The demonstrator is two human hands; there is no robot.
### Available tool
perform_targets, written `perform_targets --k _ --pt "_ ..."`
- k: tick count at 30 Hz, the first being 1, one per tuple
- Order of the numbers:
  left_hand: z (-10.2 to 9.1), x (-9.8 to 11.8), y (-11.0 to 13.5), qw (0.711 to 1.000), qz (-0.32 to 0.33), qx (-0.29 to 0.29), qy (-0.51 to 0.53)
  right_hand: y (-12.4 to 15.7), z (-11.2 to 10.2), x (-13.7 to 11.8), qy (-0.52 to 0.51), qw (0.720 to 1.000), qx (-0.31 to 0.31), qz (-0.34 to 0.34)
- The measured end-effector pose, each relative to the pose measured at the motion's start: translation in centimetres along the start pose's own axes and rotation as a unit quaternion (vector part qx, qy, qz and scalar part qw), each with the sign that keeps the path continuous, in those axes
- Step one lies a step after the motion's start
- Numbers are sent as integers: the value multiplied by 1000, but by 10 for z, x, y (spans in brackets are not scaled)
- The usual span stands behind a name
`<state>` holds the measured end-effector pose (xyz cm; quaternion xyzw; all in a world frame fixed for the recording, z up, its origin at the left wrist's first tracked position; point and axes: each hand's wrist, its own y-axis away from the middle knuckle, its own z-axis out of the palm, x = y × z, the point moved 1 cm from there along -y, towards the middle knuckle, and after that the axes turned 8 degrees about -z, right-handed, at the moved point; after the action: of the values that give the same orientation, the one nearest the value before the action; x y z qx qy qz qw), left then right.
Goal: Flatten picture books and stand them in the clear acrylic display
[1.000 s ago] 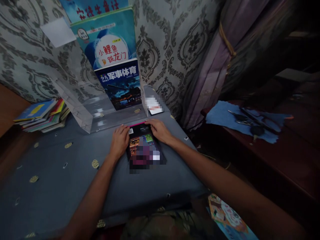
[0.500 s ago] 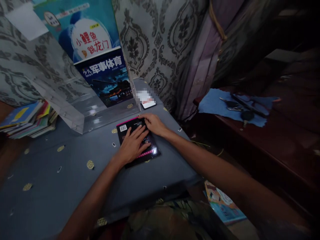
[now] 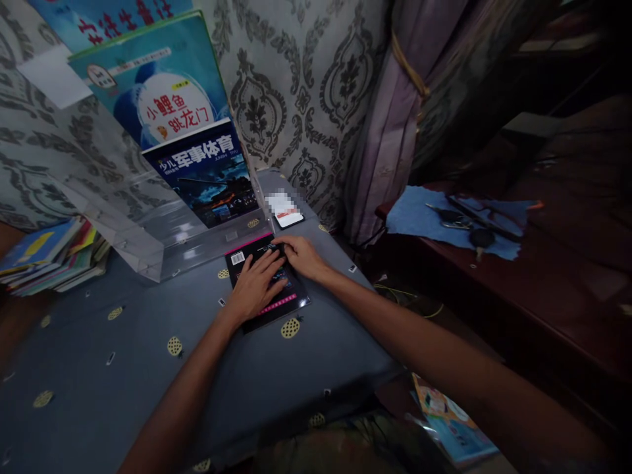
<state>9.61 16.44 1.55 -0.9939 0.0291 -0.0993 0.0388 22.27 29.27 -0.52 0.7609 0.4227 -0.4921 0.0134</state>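
Note:
A dark paperback book (image 3: 291, 284) with a pink stripe and a barcode lies flat on the cloth-covered table (image 3: 207, 388). My left hand (image 3: 257, 284) rests on its cover, palm down with the fingers spread. At the book's far right corner is my right hand (image 3: 302, 257), its fingers curled together against the edge. Just beyond the book's far edge stands a clear acrylic book stand (image 3: 148, 253). It holds a dark blue book with a tank on its cover (image 3: 212, 174), a teal picture book (image 3: 148, 79) behind that, and another blue book (image 3: 113, 16) at the back.
A phone (image 3: 289, 214) lies right of the stand. Stacked books (image 3: 64, 253) are at the left. On a dark red surface (image 3: 557, 263) at the right, a blue cloth (image 3: 409, 214) carries keys (image 3: 481, 238). Another picture book (image 3: 461, 431) lies below the table edge.
The dark book has slid slightly away from me toward the stand with both hands on it, uncovering a printed pineapple on the cloth. My view has tilted up a little.

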Motion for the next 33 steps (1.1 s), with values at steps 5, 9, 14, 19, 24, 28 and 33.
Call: perform_targets --k 5,9,14,19,24,28,33 --pt "2 -3 -1 1000 3 16 3 -2 -2 -3 2 1000 -5 3" --pt "1 -1 0 1000 0 23 2 -3 0 0 16 1000 -15 2" --pt "1 4 -2 1000 -13 28 -5 -2 3 4 34 999 -6 -28" --pt "-4 9 7 1000 22 3 12 -1 4 6 43 999 1 -34" --pt "-10 17 20 995 95 -22 28 -3 6 9 48 998 2 -37" --pt "-12 24 28 995 96 -17 11 -2 7 8 52 998 3 -38" --pt "-9 34 44 995 102 -14 -4 -2 7 8 61 997 -4 -50"
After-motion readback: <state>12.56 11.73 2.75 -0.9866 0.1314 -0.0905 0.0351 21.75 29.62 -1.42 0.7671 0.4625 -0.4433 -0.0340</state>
